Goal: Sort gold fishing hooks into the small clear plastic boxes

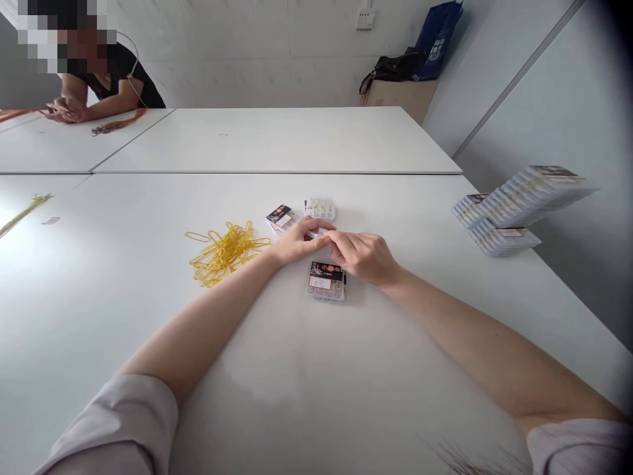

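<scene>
My left hand is closed around a small clear plastic case, held just above the table and largely covered by the fingers. At the case's right end, my right hand pinches with thumb and fingertips, its fingers curled. Directly below the hands lies a short stack of similar cases with black-and-white labels. Beyond my left hand are another labelled case and a case with small yellowish pieces inside. A loose heap of yellow rubber bands lies left of my left wrist.
Tall leaning stacks of cases stand at the table's right edge. A yellow-green bundle lies far left. Across the white table, a person leans on folded arms near an orange-brown bundle. Bags rest on a carton.
</scene>
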`<control>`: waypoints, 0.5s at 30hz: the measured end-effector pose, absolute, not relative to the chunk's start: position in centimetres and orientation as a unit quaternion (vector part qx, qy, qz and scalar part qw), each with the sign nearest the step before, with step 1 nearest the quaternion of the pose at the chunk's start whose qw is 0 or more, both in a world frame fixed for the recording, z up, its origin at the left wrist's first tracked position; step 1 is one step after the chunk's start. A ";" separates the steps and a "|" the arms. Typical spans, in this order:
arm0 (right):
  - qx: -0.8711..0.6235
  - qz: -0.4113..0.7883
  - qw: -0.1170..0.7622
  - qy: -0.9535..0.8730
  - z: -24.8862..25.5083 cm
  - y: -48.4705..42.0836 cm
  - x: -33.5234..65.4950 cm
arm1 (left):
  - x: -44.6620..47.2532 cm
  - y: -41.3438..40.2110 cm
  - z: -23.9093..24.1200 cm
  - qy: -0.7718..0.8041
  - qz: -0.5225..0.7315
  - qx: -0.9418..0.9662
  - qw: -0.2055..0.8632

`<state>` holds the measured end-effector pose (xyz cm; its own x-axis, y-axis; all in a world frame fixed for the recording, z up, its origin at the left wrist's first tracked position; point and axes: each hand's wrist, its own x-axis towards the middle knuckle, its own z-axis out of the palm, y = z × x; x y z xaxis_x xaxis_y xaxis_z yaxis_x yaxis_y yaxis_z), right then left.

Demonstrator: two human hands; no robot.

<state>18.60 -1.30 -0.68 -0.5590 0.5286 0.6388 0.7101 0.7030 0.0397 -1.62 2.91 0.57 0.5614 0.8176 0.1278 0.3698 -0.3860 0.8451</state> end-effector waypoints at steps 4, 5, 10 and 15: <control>-0.367 -0.176 0.303 -0.862 -0.6 -1.3 18.5 | -1.6 2.8 0.7 0.365 0.278 0.790 0.407; -0.365 -0.190 0.307 -0.858 -0.5 -1.4 18.4 | -1.6 2.8 0.7 0.365 0.278 0.790 0.408; -0.345 -0.238 0.342 -0.841 -0.5 -1.5 18.3 | -1.5 3.0 0.6 0.377 0.274 0.782 0.413; -0.322 -0.264 0.381 -0.825 -0.6 -1.5 18.2 | -1.6 3.0 0.7 0.382 0.271 0.781 0.414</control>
<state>18.24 -1.50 -0.60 -0.5026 0.3291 0.7994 0.7324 0.6534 0.1915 -1.59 3.02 0.70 0.5606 0.8211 0.1074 0.3721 -0.3657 0.8531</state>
